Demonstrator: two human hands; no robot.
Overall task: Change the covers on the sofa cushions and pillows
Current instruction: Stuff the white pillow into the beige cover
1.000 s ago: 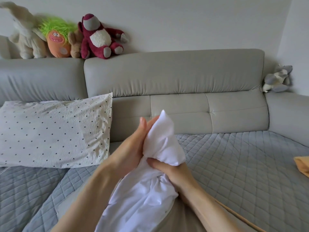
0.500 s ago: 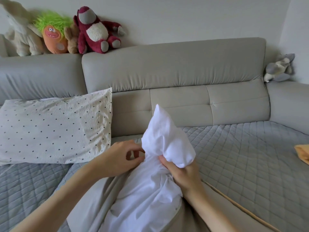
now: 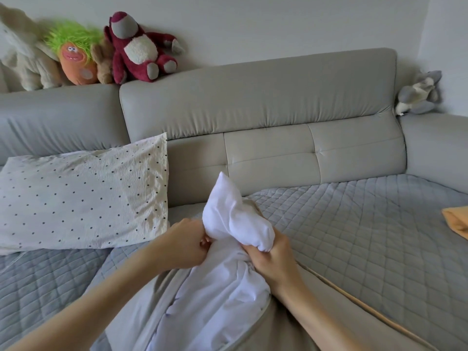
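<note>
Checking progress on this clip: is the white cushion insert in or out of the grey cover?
Partly out. The white insert bunches up above the grey cover, gripped by the left hand and right hand; its lower part sits inside.

I see a pale grey leather corner sofa whose seat is spread with a grey quilted diamond-stitched throw. On the throw, at the left, a white pillow with small dark dots leans against the backrest. A beige zipped cushion cover with a white insert lies on it in front of me, and a folded orange cloth sits at the right edge.
</note>
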